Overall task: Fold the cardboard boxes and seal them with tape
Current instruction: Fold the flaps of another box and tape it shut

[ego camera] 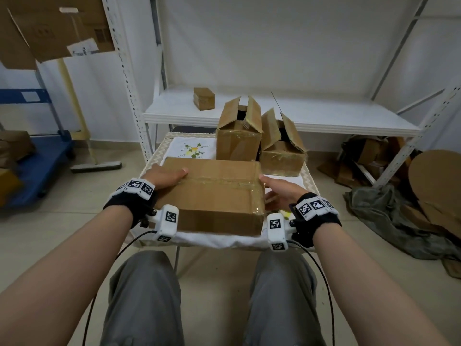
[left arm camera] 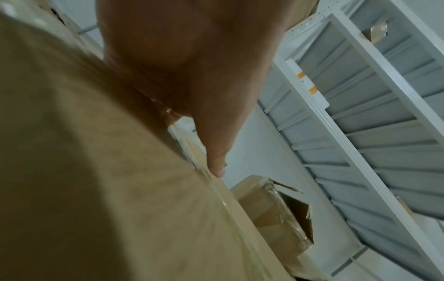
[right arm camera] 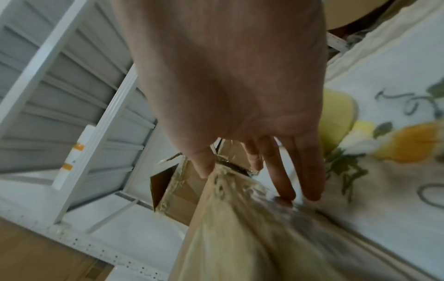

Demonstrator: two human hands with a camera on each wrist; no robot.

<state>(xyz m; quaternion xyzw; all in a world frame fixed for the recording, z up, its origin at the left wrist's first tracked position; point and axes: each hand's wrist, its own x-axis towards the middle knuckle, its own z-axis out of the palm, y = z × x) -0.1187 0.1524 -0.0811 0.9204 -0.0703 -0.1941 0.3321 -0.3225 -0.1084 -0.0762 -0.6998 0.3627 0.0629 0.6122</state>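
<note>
A closed cardboard box with clear tape along its top seam lies near the front of a small cloth-covered table. My left hand rests flat on the box's top left part. Its thumb lies along the taped seam of the box. My right hand sits at the box's right end, with straight fingers against the taped end of the box and the thumb at the top edge. Two more boxes stand behind with flaps up.
A white metal shelf behind the table carries a small closed box. A blue cart and a floor squeegee are at the left. Cardboard scraps and a grey cloth lie at the right. A yellowish rounded thing lies beside my right hand.
</note>
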